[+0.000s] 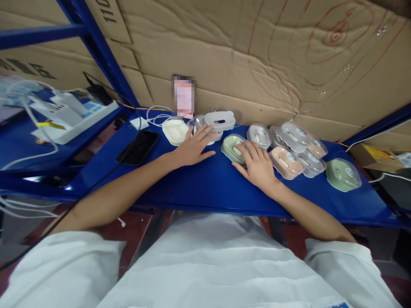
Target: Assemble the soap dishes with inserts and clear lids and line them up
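Fingers spread, my left hand (195, 147) reaches over the left group of plastic pieces. By its fingertips lie a cream-coloured tray (175, 131) and a translucent oval piece with a slot (221, 120). My right hand (259, 166) rests with fingers stretched out on the right side of a green box with a clear lid (231, 147). Right of that hand sits a peach lidded box (287, 162), and behind it a grey lidded box (258, 135). A clear-lidded grey box (296, 136) is stacked on others. Another green box (343, 174) stands farther right.
The blue table (205, 188) backs onto a cardboard wall (205, 51). A dark phone (138, 147) lies at the left, and a lit screen (184, 96) leans on the cardboard. White cables and a power strip (85, 122) are at the left. A black cable crosses above my left arm.
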A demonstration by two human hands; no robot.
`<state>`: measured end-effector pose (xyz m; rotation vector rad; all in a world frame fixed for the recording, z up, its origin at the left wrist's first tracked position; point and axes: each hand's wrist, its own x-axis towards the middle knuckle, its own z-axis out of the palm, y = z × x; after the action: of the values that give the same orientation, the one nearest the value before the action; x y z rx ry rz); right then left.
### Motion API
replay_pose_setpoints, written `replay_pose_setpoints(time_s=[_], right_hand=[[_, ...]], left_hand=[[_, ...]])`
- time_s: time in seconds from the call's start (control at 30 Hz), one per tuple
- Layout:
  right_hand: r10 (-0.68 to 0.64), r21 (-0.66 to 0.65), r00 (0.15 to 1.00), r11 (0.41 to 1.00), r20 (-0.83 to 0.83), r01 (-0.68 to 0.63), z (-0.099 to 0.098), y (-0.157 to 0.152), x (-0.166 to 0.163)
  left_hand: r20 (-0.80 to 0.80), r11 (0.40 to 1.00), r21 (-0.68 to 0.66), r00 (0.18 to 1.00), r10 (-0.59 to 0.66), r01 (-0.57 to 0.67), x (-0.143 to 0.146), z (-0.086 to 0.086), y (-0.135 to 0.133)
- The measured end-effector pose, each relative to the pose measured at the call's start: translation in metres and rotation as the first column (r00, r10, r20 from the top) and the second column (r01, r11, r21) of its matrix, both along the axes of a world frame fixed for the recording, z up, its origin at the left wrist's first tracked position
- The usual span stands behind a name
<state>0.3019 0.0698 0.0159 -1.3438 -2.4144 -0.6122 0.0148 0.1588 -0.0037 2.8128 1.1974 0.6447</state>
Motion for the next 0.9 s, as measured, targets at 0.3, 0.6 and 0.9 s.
replay_pose_setpoints(time_s=[0.3,0.6,0.9], right_hand=[[0.052,-0.096,0.998,0.994,0.022,-0.049,-0.009,0.016,0.008],[0.323,-0.215,0.931,0.91,-0.17,-0.355,-0.009,0.021,0.015],[0.579,-0.059,0.796,0.801,-0.177,-0.596,-0.005,0.008,0.006]], left_hand=[[-0.044,0.997,0.058,0.998,0.046,-0.044,-0.002,0.012,-0.003],[0.189,0.951,-0.113,0.946,-0.263,0.287,0.011,0.028,-0.035],[0.076,0.969,-0.193,0.982,0.171,-0.154,0.01,0.029,-0.028]])
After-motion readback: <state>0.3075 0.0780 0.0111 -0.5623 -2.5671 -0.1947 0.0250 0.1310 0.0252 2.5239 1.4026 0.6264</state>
